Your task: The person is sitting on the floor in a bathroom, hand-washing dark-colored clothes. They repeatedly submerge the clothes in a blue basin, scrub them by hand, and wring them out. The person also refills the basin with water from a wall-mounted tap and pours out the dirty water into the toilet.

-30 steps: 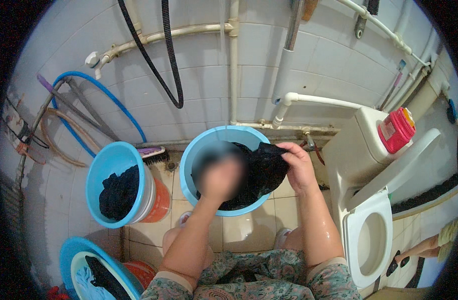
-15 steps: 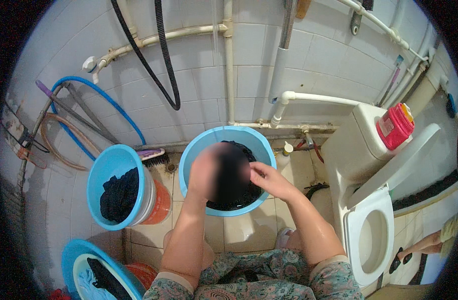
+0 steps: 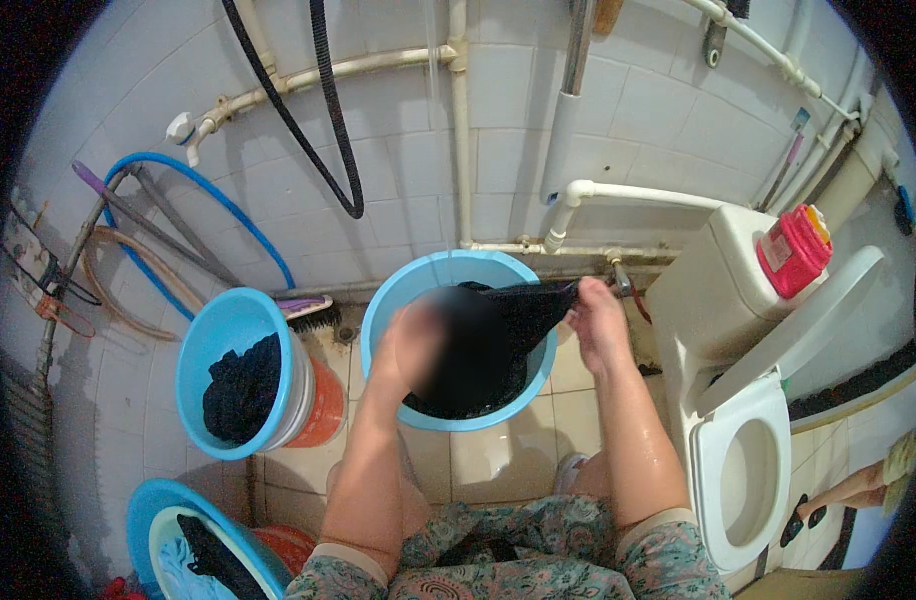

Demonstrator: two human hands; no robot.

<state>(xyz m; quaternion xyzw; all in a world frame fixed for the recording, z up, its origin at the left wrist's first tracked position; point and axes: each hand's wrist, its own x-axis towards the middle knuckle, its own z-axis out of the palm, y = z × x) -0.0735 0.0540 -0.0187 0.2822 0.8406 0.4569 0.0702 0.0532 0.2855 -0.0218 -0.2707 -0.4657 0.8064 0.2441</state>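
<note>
My right hand point(image 3: 600, 325) is pinched closed on the edge of a wet-looking black cloth point(image 3: 530, 312) and holds it stretched out past the right rim of a light blue basin point(image 3: 386, 300). The cloth's other end runs back into the basin, where more dark fabric lies. Over the basin's left side my left hand point(image 3: 403, 345) is at the cloth. A blurred patch hides its fingers and the middle of the cloth, so its grip does not show.
Left stands a blue basin point(image 3: 193, 395) holding black cloth point(image 3: 243, 390) on a bucket. A second tub point(image 3: 143, 525) with clothes sits nearer. A brush point(image 3: 313, 312) and pump bottle are by the wall. The toilet point(image 3: 698, 440) stands right; a person's legs point(image 3: 848, 495) show far right.
My right hand has moved right and up from inside the basin, pulling the black cloth's edge out taut over the rim. My left hand has stayed nearly in place.
</note>
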